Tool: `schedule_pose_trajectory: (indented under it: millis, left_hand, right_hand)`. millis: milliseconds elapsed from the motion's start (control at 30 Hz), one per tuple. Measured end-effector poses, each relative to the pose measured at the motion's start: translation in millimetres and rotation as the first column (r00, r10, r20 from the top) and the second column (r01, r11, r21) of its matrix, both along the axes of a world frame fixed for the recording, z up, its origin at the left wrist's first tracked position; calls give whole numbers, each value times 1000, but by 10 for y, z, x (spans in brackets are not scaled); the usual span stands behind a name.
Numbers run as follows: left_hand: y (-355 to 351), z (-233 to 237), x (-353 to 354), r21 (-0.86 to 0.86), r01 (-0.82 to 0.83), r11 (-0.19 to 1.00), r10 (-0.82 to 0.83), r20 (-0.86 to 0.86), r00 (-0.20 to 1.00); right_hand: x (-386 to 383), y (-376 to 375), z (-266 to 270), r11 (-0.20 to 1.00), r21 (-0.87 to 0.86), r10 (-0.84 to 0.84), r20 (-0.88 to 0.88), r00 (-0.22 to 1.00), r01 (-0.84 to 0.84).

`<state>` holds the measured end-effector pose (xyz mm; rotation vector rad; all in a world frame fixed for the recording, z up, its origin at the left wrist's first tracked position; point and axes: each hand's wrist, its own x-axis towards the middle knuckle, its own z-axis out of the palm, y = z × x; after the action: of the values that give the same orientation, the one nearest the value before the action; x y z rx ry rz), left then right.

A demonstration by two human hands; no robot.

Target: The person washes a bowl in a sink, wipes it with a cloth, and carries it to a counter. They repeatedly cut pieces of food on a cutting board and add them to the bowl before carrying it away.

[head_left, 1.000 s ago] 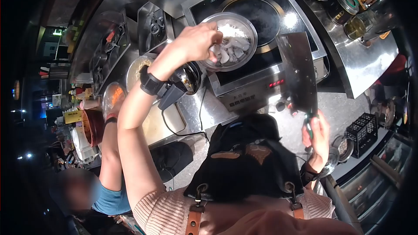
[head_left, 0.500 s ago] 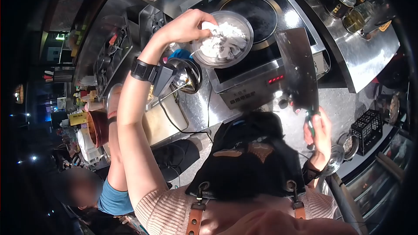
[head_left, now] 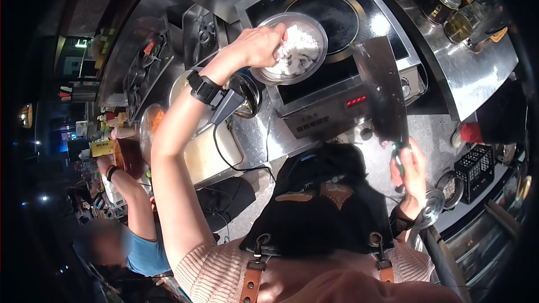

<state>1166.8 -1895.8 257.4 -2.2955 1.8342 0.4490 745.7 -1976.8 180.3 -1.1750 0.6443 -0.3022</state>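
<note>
My left hand (head_left: pixel 263 46) reaches over the left rim of a clear round bowl (head_left: pixel 321 62), its fingers curled inside. The fingertips touch white, soft-looking pieces (head_left: pixel 298 50) heaped in the bowl. Whether anything is pinched between them is hidden. The bowl is over the front left part of the induction cooker (head_left: pixel 331 98). A cleaver (head_left: pixel 384 92) with a broad dark blade and a green handle is in my right hand (head_left: pixel 411 169), fingers wrapped round the handle. Its blade points away from me, with small light specks on it, in front of the cooker's right side.
Left of the cooker lie a pale cutting board (head_left: pixel 210 154) and a steel bowl partly behind my forearm. Jars (head_left: pixel 443 0) stand on the steel counter at the right. A black crate (head_left: pixel 474 160) is lower right. Another person's arm (head_left: pixel 132 191) reaches in at the left.
My left hand has moved slightly right and down, deeper over the bowl. The cleaver has barely moved. The other person's arm has drawn back, and a red-and-dark shape has appeared at the far right.
</note>
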Motion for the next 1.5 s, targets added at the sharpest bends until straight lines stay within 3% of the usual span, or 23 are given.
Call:
schedule_pose_trajectory:
  millis: [200,300,333,433,533,733,833,867,1000,1100,1200,1300,1433,1500]
  left_hand:
    - [-7,-46,48,-51,-125,991,109,-254,961]
    - [45,-111,214,-42,-269,962,194,-585,787]
    - [49,-109,259,48,-315,948,260,-688,678]
    - [85,-135,269,-32,-229,973,119,-782,612]
    - [85,-166,128,-192,-180,965,48,-542,839]
    - [58,-348,104,-470,-138,872,-9,-298,955]
    - [26,-63,48,-349,-285,893,86,-490,868]
    - [7,12,41,-278,-348,895,113,-614,781]
    - [-11,52,-39,-186,-323,928,172,-556,814]
    - [56,-145,115,-330,-146,933,3,-397,918]
    - [85,119,69,-157,-370,916,221,-572,790]
    - [125,123,71,-273,-447,852,151,-689,709]
    - [141,11,-41,-304,-375,876,150,-567,810]
    - [159,94,-101,-386,-396,833,112,-583,805]
  right_hand:
    - [11,2,7,1000,12,7,3,1000,-7]
    - [22,1,32,999,33,5,18,1000,-6]
    - [21,-3,25,1000,26,5,14,1000,-6]
    - [30,-21,14,1000,15,14,4,1000,-15]
    - [43,-30,18,999,30,21,15,1000,-22]
    - [73,-35,4,999,30,41,39,998,-42]
    - [77,-28,-21,999,19,39,47,998,-40]
    - [76,-24,-28,999,24,35,40,999,-36]
    - [116,-10,-5,999,26,37,30,999,-38]
    - [126,5,-7,998,35,44,36,998,-46]
    - [173,-3,58,996,45,77,60,995,-80]
    - [204,-5,73,995,12,100,73,992,-101]
    - [251,26,91,997,-3,75,68,995,-75]
    - [261,40,109,997,8,76,71,995,-77]
